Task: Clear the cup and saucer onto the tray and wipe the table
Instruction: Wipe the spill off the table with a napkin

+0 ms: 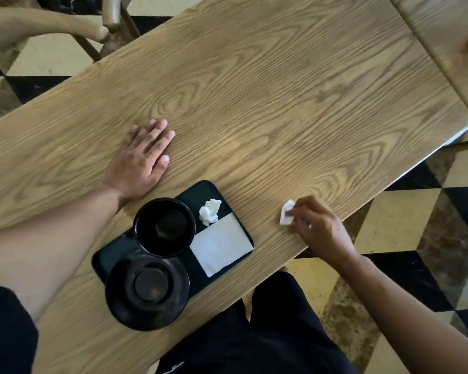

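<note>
L hand [143,160] flat, R hand [319,228] pinching tissue [286,213]

Black cup [164,227], wood-grain table [254,90]

Views: one only, a wide-angle camera worn on the person's head; no second view shares the scene
Position: above the near edge of the wooden worktop [254,90], over the person's own lap
Direction: forward and steeply down, close to a top-down look
Tilt: the frame is rotated, so the worktop runs diagonally from lower left to upper right
Distance: close; the left forearm fills the lower left corner
Coverage: the left hand [143,157], the right hand [316,228] and the dark tray [200,190] sit in the lower half
Edges: chequered floor [405,220] at right, a chair [52,22] at top left, lines bending toward the corners
</note>
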The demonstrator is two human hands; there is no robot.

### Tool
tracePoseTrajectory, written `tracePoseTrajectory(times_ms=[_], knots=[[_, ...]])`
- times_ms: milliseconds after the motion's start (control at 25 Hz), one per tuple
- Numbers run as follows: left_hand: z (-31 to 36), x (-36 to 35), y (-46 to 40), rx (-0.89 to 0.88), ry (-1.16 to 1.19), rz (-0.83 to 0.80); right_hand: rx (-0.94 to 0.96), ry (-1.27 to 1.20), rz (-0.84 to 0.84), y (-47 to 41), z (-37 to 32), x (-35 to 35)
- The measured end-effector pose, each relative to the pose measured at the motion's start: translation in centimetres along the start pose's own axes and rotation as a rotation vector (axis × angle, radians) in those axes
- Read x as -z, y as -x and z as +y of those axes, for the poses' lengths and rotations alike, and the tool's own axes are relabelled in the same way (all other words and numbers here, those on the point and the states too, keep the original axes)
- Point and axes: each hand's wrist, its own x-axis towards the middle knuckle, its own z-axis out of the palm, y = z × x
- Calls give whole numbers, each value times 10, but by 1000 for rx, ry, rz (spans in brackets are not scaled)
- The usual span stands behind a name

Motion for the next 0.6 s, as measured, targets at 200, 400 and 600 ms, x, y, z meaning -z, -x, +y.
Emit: tracePoseTrajectory(times_ms=[200,400,600], knots=[[12,-4,19,289,21,119,-505,-168,292,-42,-41,-20],[9,-5,15,311,45,193,-103,-281,93,-72,-117,-47],[8,-6,14,297,30,214,253,-198,-25,-108,-151,-62]])
